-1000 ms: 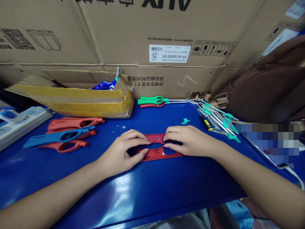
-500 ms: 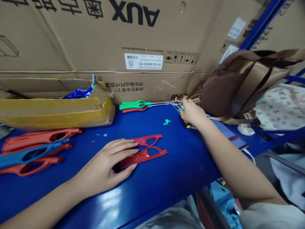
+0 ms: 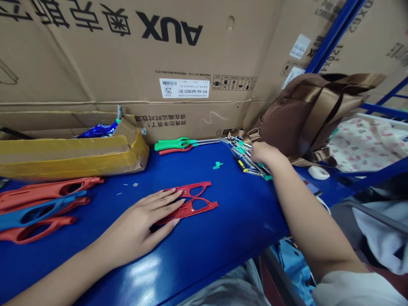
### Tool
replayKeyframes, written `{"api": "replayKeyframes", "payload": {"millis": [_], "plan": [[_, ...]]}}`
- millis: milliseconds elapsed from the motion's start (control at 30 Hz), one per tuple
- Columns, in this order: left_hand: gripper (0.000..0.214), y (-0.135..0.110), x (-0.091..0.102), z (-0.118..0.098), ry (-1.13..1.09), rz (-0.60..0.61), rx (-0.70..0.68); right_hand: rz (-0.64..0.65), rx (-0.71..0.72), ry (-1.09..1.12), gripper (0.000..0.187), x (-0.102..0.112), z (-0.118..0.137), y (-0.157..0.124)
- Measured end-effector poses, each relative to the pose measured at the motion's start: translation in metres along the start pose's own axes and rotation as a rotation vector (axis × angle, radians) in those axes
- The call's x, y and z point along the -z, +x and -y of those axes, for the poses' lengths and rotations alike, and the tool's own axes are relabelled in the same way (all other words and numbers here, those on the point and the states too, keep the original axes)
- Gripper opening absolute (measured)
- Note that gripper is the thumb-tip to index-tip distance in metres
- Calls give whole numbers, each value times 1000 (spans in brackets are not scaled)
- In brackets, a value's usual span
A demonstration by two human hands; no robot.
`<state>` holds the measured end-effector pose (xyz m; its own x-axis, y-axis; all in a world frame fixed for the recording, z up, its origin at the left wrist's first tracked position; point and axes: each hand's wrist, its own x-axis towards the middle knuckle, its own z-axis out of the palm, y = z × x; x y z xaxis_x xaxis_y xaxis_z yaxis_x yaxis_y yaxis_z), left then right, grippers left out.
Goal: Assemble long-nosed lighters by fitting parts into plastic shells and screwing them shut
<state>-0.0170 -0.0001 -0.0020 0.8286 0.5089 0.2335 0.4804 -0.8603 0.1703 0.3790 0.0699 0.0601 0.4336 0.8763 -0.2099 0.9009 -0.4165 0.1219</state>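
Two red plastic lighter casing halves, an upper one (image 3: 190, 188) and a lower one (image 3: 191, 210), lie side by side on the blue table. My left hand (image 3: 140, 223) rests across their left ends, fingers stretched out, covering part of them. Farther right, my right hand (image 3: 267, 156) reaches into a pile of metal lighter tubes with green ends (image 3: 244, 148). Its fingers curl downward and the fingertips are hidden, so I cannot make out what they hold. Beside the pile lies a yellow-and-black tool handle (image 3: 241, 164). A small green plastic part (image 3: 217, 165) sits between my hands.
Assembled green and red lighters (image 3: 174, 144) lie near the cardboard wall (image 3: 178, 51). At left are red and blue casings (image 3: 41, 208) and a yellow-taped box (image 3: 70, 157). Several small pale pins (image 3: 135, 185) lie nearby. A brown bag (image 3: 293, 119) stands behind the pile.
My right hand has moved slightly right and down over the metal pile, exposing more tubes. My left hand stays on the red halves. The camera view has shifted a little.
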Motion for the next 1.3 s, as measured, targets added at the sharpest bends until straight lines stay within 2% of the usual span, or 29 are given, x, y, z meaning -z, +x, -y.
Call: {"api": "replayKeyframes", "payload": {"millis": [233,400,567,700,833,967,1067,1300], "plan": [[47,1,1,-1,8,-7,4,-55,-12,7,37,5,1,-5],[46,1,1,1,36,7,15,-171,33,52,35,9,5,-13],[45,0,3,5,30,-14,32,-371,189,184,21,6,19,-21],[46,-1,7,6,67,3,54,-450,410,310,14,-1,36,-32],[48,-3,15,5,99,36,93,-420,674,370,13,-9,53,-51],[49,-6,24,0,92,65,124,-302,867,339,10,-14,63,-69],[47,-8,29,-2,74,81,120,-229,923,294,9,-18,68,-74],[44,-12,36,-1,106,94,93,-122,934,183,6,-26,71,-73]]}}
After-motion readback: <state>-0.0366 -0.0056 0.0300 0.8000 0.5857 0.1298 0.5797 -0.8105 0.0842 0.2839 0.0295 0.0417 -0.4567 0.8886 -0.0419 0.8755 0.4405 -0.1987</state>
